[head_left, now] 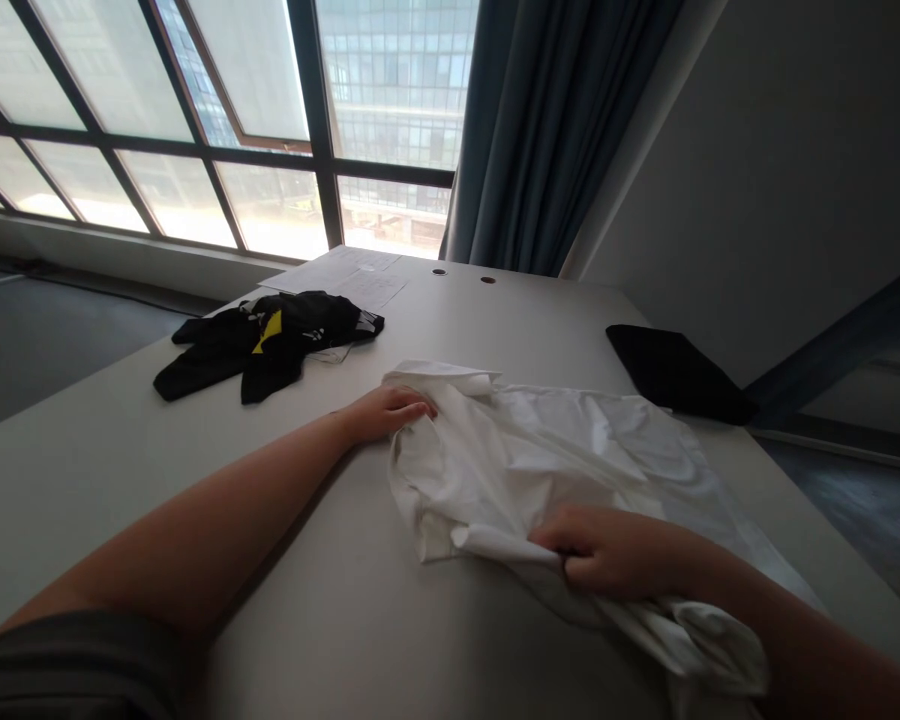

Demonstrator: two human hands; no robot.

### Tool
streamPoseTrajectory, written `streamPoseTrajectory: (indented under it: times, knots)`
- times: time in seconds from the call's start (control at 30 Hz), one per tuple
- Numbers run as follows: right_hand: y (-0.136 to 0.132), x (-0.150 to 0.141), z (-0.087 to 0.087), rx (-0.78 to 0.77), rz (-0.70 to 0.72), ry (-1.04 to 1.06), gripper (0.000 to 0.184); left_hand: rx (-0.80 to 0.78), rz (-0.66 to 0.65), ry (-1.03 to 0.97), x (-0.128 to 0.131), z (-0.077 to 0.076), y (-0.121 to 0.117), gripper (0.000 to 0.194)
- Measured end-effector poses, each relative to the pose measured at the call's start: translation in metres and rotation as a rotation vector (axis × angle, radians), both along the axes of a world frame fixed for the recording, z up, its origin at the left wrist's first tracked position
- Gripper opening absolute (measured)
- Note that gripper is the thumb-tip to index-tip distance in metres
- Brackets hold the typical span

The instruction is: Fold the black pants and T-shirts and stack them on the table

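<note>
A white shirt lies rumpled across the table, its folds spreading to the right. At its upper left corner, my left hand is closed on the fabric near a folded edge, the fingertips partly tucked into the cloth. My right hand grips the near edge of the same shirt, fingers wrapped round a bunched fold. Below the right wrist, a crumpled part that looks like a sleeve hangs toward the table's near side.
Black clothing with a yellow patch lies at the left on the white table, beside paper sheets. A flat black folded item rests at the right edge. Behind stand windows and a blue curtain.
</note>
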State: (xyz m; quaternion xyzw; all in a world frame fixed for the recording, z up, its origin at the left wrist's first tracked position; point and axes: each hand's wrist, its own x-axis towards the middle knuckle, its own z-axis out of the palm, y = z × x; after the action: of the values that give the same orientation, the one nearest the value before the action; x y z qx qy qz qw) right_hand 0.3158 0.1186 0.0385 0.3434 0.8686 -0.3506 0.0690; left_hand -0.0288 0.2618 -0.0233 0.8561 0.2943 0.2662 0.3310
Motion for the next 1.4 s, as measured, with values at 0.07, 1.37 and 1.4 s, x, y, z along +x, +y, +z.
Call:
streamPoseTrajectory:
  times: [0.07, 1.37, 1.4]
  knots:
    - [-0.007, -0.004, 0.003, -0.091, 0.082, -0.012, 0.020, 0.062, -0.060, 0.017, 0.002, 0.000, 0.000, 0.041]
    - [0.037, 0.015, -0.070, 0.724, -0.359, -0.226, 0.054, 0.393, -0.446, 0.259, 0.076, 0.003, -0.114, 0.076]
    - [0.038, 0.016, -0.069, 0.734, -0.356, -0.215, 0.052, 0.372, -0.452, 0.254, 0.075, 0.002, -0.112, 0.077]
